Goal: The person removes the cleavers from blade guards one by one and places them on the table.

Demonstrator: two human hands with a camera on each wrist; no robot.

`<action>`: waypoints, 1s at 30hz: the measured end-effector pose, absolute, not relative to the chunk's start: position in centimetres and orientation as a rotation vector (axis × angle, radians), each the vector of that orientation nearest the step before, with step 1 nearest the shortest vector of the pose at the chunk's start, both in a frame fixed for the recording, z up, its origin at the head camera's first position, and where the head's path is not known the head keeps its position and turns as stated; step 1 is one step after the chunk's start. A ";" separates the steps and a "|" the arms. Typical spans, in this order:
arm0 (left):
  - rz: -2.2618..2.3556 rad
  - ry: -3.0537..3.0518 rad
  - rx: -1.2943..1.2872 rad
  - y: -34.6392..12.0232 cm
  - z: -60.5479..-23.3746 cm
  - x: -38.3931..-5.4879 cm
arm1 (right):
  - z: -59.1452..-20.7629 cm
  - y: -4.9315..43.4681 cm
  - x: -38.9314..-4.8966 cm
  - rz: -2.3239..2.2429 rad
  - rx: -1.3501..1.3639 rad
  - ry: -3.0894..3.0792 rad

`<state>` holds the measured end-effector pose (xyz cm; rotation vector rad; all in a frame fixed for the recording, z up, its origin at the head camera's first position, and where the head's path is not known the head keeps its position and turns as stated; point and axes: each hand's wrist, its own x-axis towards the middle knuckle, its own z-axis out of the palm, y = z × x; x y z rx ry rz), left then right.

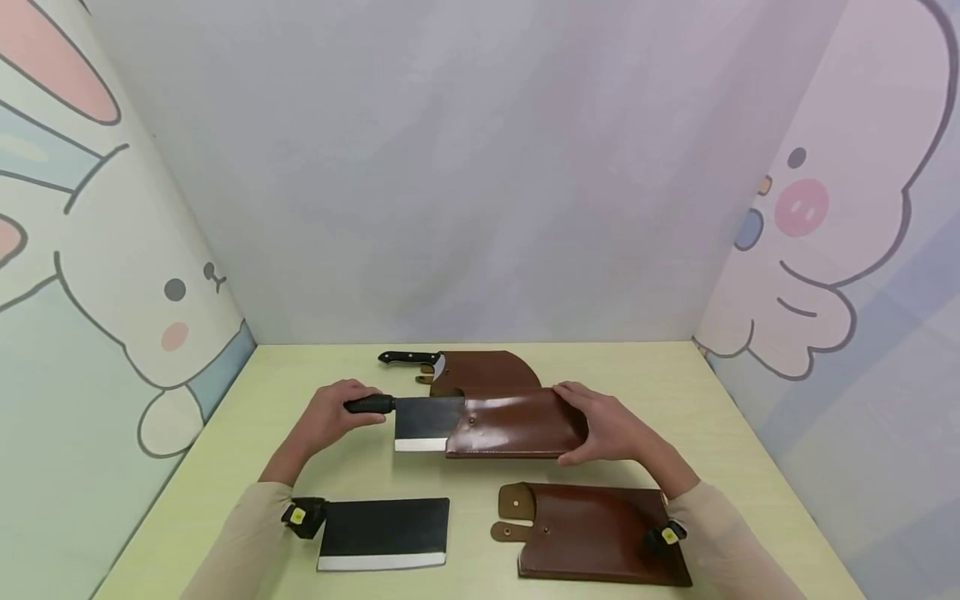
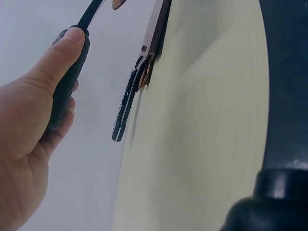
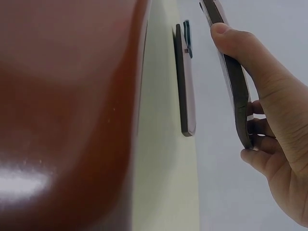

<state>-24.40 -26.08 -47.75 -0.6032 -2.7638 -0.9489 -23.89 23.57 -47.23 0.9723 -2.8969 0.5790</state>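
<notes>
In the head view my left hand (image 1: 334, 412) grips the black handle (image 1: 371, 404) of a cleaver, whose dark blade (image 1: 429, 419) with a bright edge runs partly into a brown leather sheath (image 1: 517, 425). My right hand (image 1: 606, 423) holds that sheath by its far end, thumb at the lower edge and fingers at the top. The left wrist view shows the thumb (image 2: 74, 36) lying along the handle (image 2: 65, 91). From the right wrist, the sheath (image 3: 236, 86) appears edge-on between thumb and fingers, raised off the table.
Behind lies a sheathed knife with a black riveted handle (image 1: 408, 357) in a brown sheath (image 1: 491, 371). A second cleaver (image 1: 384, 533) lies front left, its handle hidden by the left wrist. Front right is another brown sheath (image 1: 600, 533) with strap tabs. Walls enclose the pale table (image 1: 292, 375).
</notes>
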 end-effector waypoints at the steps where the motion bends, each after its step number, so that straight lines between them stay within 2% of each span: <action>1: -0.948 -2.763 -0.602 -26.1 -47.7 -24.4 | -47.2 23.6 -23.9 0.576 0.970 -2.898; 30: -0.933 -2.761 -0.590 -28.5 -48.3 -24.0 | -47.7 25.4 -23.7 0.633 0.969 -2.954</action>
